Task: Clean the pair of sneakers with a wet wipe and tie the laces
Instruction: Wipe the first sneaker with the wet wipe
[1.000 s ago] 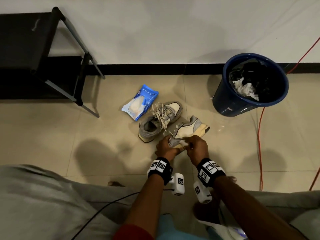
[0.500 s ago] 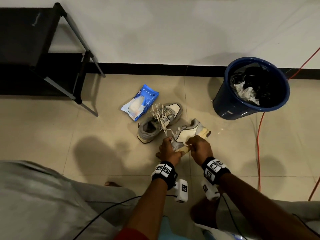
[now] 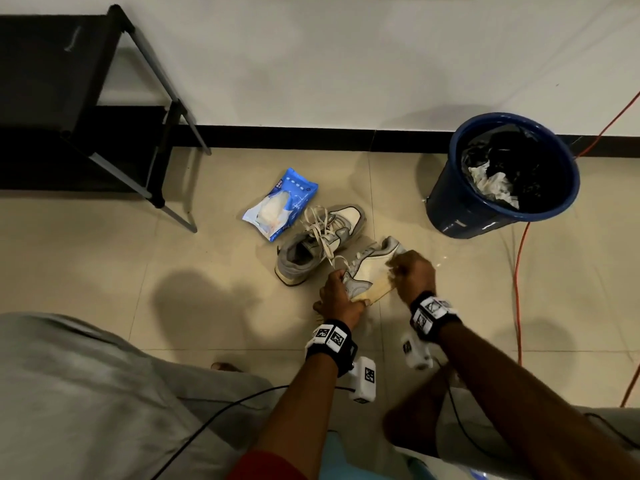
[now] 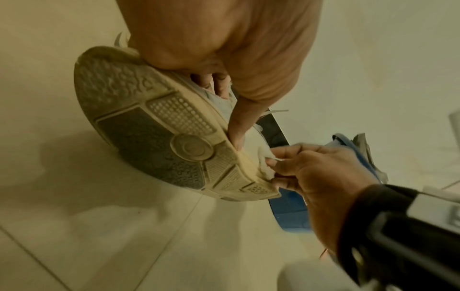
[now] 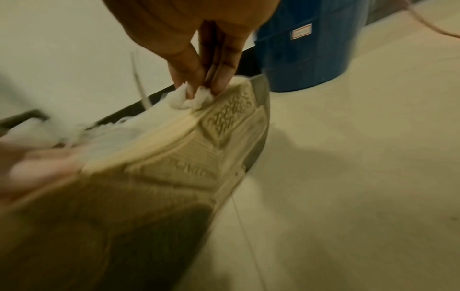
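Note:
My left hand [image 3: 341, 292] grips the heel end of a grey and white sneaker [image 3: 372, 268] and holds it tilted on its side above the floor; the left wrist view shows its tan sole [image 4: 159, 135] facing me. My right hand [image 3: 414, 270] pinches a crumpled white wet wipe [image 5: 190, 99] against the sole's edge near the toe; the same wipe [image 4: 265, 162] sits between fingertips and sole rim. The second sneaker [image 3: 318, 244], grey with loose cream laces, lies on the tiles just behind, laces untied.
A blue pack of wet wipes [image 3: 280, 204] lies left of the sneakers. A blue bin [image 3: 502, 174] with a black liner and used wipes stands at the right by the wall. An orange cable [image 3: 519, 271] runs along the floor. A black metal rack [image 3: 86, 98] stands at the left.
My right hand has slid with the wipe along the sole from near the heel toward the toe. My left hand keeps its grip, and the sneaker has tipped slightly.

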Motion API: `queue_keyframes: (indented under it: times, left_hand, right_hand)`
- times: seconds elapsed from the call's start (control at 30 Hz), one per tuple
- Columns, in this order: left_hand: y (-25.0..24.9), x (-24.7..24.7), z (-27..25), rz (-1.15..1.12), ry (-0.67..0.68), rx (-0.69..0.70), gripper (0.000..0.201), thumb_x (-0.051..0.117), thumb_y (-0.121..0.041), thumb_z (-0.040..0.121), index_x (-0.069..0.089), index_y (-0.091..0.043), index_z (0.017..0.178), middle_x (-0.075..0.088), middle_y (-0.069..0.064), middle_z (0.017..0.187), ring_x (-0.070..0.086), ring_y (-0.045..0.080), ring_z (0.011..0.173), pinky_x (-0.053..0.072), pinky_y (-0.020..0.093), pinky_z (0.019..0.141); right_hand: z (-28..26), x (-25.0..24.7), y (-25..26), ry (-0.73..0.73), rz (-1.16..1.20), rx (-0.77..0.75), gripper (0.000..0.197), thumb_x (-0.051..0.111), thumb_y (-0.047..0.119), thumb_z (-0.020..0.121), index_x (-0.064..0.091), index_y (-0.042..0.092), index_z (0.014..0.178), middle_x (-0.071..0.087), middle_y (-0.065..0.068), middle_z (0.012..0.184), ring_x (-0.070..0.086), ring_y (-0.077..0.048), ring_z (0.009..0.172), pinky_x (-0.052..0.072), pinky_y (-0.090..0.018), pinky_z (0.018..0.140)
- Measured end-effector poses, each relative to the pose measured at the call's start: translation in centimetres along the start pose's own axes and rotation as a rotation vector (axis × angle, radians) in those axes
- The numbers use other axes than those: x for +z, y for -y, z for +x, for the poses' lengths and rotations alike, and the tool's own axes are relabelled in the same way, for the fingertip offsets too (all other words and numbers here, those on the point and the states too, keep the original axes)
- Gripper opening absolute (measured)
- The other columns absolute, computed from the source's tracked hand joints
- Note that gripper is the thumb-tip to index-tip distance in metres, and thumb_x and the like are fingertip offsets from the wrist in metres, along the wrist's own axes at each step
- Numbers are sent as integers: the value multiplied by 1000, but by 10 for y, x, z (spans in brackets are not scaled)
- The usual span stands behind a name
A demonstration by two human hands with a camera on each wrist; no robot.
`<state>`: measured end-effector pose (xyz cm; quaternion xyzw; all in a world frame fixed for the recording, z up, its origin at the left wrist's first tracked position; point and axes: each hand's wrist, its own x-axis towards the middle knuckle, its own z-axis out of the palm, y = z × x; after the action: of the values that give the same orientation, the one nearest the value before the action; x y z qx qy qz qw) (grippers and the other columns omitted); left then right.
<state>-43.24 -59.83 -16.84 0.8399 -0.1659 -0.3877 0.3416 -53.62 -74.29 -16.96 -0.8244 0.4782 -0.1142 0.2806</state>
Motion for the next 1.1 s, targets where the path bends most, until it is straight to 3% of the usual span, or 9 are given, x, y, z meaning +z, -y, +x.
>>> queue_keyframes:
  times: [0.07, 0.23, 0.33, 0.47, 0.6, 0.73, 0.87, 1.0, 1.1]
  left_hand:
    - [1, 1, -2, -6, -21, 6, 80, 84, -23, 69, 41, -26, 136, 48, 0, 140, 41, 24, 129, 25, 42, 106]
    - [0, 4, -6, 7, -25, 16, 82, 86, -26, 68, 40, -27, 136, 47, 1, 140, 39, 25, 130, 24, 41, 105]
    - [0, 4, -5, 15, -32, 23, 81, 84, -25, 69, 40, -24, 137, 47, 2, 140, 39, 27, 130, 23, 42, 105]
    - [1, 3, -6, -16, -42, 26, 80, 84, -26, 68, 42, -25, 136, 48, 1, 139, 39, 26, 130, 23, 41, 105]
    - [3, 6, -9, 14, -45, 43, 78, 83, -24, 68, 42, -24, 134, 49, 0, 137, 39, 26, 129, 23, 41, 104]
    - [2, 7, -10, -6, -36, 47, 80, 83, -25, 68, 42, -24, 136, 48, 1, 137, 39, 26, 129, 24, 41, 106]
    - [4, 9, -10, 56, -27, 70, 80, 84, -26, 66, 43, -25, 134, 49, 1, 137, 40, 26, 128, 25, 40, 102]
    - [0, 6, -7, 49, -15, 63, 81, 84, -25, 65, 43, -26, 135, 49, 0, 137, 40, 25, 129, 25, 41, 105]
    - [1, 5, -5, 50, -5, 58, 82, 84, -25, 65, 43, -26, 136, 49, -2, 139, 40, 24, 129, 25, 40, 104]
  right_hand:
    - [17, 0, -2, -104, 144, 216, 30, 63, -4, 73, 76, 22, 80, 72, -3, 82, 68, -24, 74, 58, -38, 73]
    - [-14, 11, 27, 113, -22, -287, 20, 68, -3, 70, 75, 14, 79, 67, -8, 80, 63, -28, 74, 53, -37, 64]
    - [8, 2, 21, -38, -114, -64, 18, 64, 7, 79, 73, 18, 90, 65, -7, 88, 60, -29, 80, 50, -32, 67]
    - [-9, 24, 32, 168, -226, -412, 14, 65, 11, 77, 68, 17, 89, 57, -8, 89, 57, -31, 82, 49, -34, 63]
    - [16, 10, 27, -12, -187, -144, 20, 60, 1, 78, 73, 13, 89, 62, -13, 84, 59, -32, 78, 45, -31, 65]
    - [-8, 16, 43, 172, -276, -413, 19, 66, 4, 73, 69, 11, 91, 59, -12, 89, 56, -31, 80, 44, -31, 63]
    - [27, -7, 11, -156, -39, 195, 25, 59, -4, 77, 74, 10, 92, 68, -16, 97, 64, -35, 90, 49, -32, 80]
    - [6, -1, 5, -38, -4, -124, 24, 58, -4, 80, 75, 12, 86, 67, -9, 91, 61, -22, 78, 47, -25, 71]
    - [23, -12, -15, -119, 77, 120, 24, 62, -5, 77, 75, 14, 83, 68, -10, 89, 64, -26, 74, 52, -28, 70]
